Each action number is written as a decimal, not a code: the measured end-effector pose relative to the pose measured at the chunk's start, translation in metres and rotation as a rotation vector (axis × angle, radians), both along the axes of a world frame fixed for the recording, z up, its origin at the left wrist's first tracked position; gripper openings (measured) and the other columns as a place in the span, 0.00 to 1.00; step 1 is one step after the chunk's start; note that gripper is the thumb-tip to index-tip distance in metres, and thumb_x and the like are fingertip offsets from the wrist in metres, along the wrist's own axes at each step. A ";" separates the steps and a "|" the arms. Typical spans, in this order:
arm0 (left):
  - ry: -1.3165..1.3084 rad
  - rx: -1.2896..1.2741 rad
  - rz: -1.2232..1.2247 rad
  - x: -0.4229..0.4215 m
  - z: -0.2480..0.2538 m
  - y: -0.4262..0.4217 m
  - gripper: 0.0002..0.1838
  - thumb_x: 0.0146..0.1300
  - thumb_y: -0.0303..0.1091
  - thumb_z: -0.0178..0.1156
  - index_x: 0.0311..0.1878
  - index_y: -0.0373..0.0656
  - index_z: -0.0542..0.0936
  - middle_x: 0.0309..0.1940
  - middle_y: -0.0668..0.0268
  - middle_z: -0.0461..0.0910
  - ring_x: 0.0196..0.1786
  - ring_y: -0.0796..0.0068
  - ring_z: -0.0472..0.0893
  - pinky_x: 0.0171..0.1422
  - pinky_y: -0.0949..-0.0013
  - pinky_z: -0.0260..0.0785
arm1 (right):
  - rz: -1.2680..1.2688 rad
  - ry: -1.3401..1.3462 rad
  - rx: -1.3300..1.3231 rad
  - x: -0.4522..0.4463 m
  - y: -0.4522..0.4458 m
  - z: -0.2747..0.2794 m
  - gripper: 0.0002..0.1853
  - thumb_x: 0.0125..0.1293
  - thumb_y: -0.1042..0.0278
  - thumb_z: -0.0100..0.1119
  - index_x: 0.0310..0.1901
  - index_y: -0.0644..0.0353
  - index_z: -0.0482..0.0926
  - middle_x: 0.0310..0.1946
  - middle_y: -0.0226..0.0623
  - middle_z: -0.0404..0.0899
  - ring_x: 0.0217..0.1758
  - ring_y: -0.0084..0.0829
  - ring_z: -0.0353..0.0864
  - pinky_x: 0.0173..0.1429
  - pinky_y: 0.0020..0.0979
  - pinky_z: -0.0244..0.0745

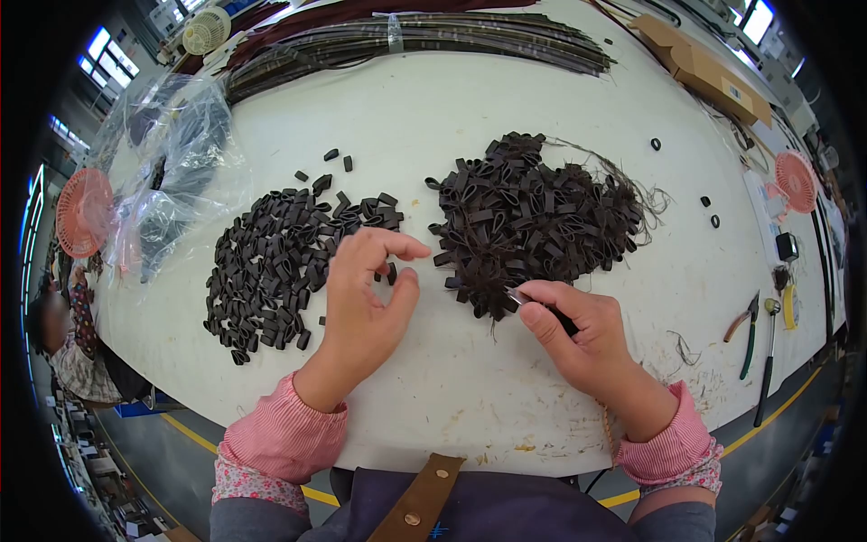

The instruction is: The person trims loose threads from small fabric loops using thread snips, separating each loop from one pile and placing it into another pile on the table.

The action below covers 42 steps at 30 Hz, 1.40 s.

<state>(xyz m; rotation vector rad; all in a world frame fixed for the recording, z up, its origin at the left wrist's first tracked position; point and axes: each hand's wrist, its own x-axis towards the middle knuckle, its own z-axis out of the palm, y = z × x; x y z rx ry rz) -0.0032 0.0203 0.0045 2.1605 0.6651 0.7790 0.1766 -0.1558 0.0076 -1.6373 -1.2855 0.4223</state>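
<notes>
Two piles of small dark loops lie on the pale table. The left pile (266, 266) is loose and spread out; the right pile (542, 212) is heaped, with stringy threads (632, 185) at its edge. My left hand (366, 303) is between the piles, thumb and forefinger apart, with nothing between them. In my right hand (578, 339) is a small tool with a metal tip (517, 295) and a dark handle partly hidden by the fingers. Its tip touches the lower edge of the right pile.
Clear plastic bags (176, 172) lie at the left by a pink fan (84, 212). Long dark strips (415, 41) and a cardboard box (704, 68) are at the back. Pliers (750, 334), a hammer (768, 361) and another pink fan (795, 181) are right. A person (77, 352) sits far left.
</notes>
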 end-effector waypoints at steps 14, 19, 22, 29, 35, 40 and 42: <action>0.243 -0.306 -0.194 0.006 -0.003 -0.024 0.07 0.62 0.27 0.68 0.43 0.40 0.82 0.39 0.70 0.82 0.40 0.79 0.81 0.49 0.73 0.71 | 0.033 -0.002 0.007 0.001 -0.001 0.000 0.12 0.68 0.65 0.66 0.48 0.63 0.84 0.34 0.42 0.87 0.30 0.32 0.86 0.36 0.28 0.79; 0.066 -1.029 -0.413 0.005 0.007 -0.024 0.17 0.70 0.29 0.64 0.59 0.33 0.79 0.44 0.66 0.85 0.46 0.86 0.81 0.53 0.80 0.73 | 0.083 -0.030 -0.010 0.001 -0.004 0.009 0.13 0.66 0.66 0.67 0.48 0.64 0.85 0.33 0.43 0.87 0.29 0.33 0.86 0.34 0.29 0.78; 0.018 -1.058 -0.423 0.006 0.004 -0.024 0.23 0.70 0.28 0.63 0.66 0.36 0.76 0.44 0.68 0.84 0.46 0.86 0.81 0.53 0.80 0.73 | 0.139 -0.103 -0.004 0.003 -0.004 0.011 0.12 0.65 0.65 0.68 0.47 0.61 0.85 0.29 0.39 0.85 0.25 0.34 0.83 0.30 0.29 0.76; -0.023 -1.020 -0.428 0.006 0.000 -0.028 0.26 0.69 0.28 0.66 0.68 0.39 0.74 0.42 0.72 0.83 0.44 0.88 0.80 0.52 0.81 0.73 | 0.091 -0.290 -0.004 0.001 -0.003 0.003 0.11 0.64 0.63 0.69 0.44 0.57 0.85 0.23 0.34 0.81 0.20 0.33 0.79 0.25 0.32 0.71; -0.025 -1.016 -0.420 0.006 0.000 -0.028 0.25 0.68 0.28 0.66 0.68 0.39 0.75 0.41 0.73 0.83 0.43 0.90 0.78 0.49 0.82 0.72 | 0.077 -0.321 0.001 -0.002 -0.001 0.002 0.10 0.64 0.62 0.69 0.44 0.56 0.85 0.23 0.32 0.81 0.19 0.32 0.79 0.25 0.32 0.71; -0.042 -1.009 -0.423 0.006 -0.003 -0.029 0.25 0.68 0.27 0.66 0.67 0.38 0.75 0.41 0.73 0.83 0.41 0.90 0.79 0.48 0.82 0.72 | 0.073 -0.377 -0.018 -0.003 -0.001 0.004 0.10 0.64 0.61 0.69 0.43 0.55 0.85 0.21 0.29 0.79 0.19 0.31 0.78 0.24 0.31 0.71; -0.045 -1.001 -0.430 0.007 -0.004 -0.030 0.25 0.68 0.27 0.66 0.67 0.38 0.75 0.41 0.73 0.83 0.41 0.90 0.78 0.48 0.83 0.72 | 0.063 -0.393 -0.027 -0.004 -0.001 0.005 0.09 0.63 0.62 0.69 0.42 0.54 0.86 0.20 0.28 0.78 0.18 0.31 0.77 0.24 0.31 0.71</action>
